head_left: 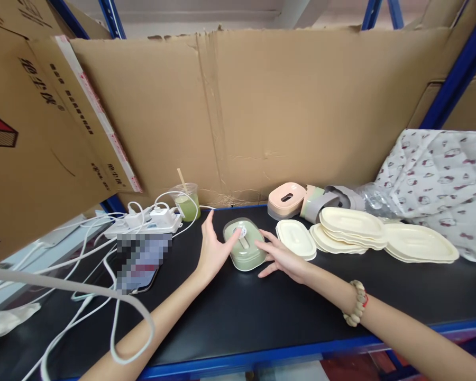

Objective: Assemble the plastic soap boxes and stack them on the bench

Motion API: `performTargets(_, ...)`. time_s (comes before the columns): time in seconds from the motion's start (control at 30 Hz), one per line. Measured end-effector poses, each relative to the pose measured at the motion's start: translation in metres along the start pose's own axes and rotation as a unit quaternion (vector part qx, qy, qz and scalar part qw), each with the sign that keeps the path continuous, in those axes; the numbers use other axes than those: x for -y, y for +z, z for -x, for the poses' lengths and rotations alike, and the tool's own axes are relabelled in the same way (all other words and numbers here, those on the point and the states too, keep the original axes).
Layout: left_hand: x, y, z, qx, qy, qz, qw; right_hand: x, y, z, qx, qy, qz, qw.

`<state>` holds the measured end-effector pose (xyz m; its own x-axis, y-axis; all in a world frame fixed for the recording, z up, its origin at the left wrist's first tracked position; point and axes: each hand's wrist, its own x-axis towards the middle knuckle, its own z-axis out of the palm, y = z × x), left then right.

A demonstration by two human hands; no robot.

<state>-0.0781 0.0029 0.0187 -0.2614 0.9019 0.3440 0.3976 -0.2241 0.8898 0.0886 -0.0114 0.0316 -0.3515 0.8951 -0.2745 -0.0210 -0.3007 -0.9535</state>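
Note:
A pale green rounded box (250, 255) with a clear cover and a slot in its top sits on the black table between my hands. On its top is a small round sticker (243, 232). My left hand (214, 248) is at the box's left, open, its thumb reaching over the top to the sticker and the other fingers stretched upward. At the right side, my right hand (281, 256) has its fingers spread, the tips at the edge of the box. Whether those fingertips press on it I cannot tell.
Stacked cream lids (353, 225) lie to the right, a pink slotted box (287, 198) behind them. On the left are a phone (143, 262), a power strip (150, 222), loose white cables and a cup of green drink (187, 203). A cardboard wall (301, 106) closes the back.

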Motion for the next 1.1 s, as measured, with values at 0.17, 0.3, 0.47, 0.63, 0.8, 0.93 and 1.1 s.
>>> performTargets(0.17,0.008,-0.001,0.003,0.13,0.293,-0.176,0.931,-0.001,-0.002,0.0,0.044,-0.043,0.039,0.997)
performTargets(0.3,0.016,-0.003,-0.003,0.182,0.393,-0.287,0.854,0.005,-0.009,0.0,0.042,-0.085,0.118,0.988)
performTargets(0.47,0.031,-0.006,-0.019,0.093,0.421,-0.341,0.835,0.029,-0.044,0.0,-0.153,-0.267,0.235,0.922)
performTargets(0.63,0.044,-0.008,-0.03,0.026,0.371,-0.344,0.862,0.058,-0.111,0.007,-0.466,-0.412,0.319,0.715)
performTargets(0.8,0.053,-0.008,-0.035,0.033,0.326,-0.361,0.873,0.06,-0.148,0.017,-0.546,-0.312,0.361,0.689)
performTargets(0.93,0.046,-0.007,-0.028,0.012,0.281,-0.354,0.892,0.057,-0.139,0.019,-0.534,-0.248,0.438,0.679)
performTargets(1.1,0.026,-0.002,-0.009,0.049,0.311,-0.296,0.902,0.054,-0.117,0.014,-0.471,-0.218,0.549,0.656)
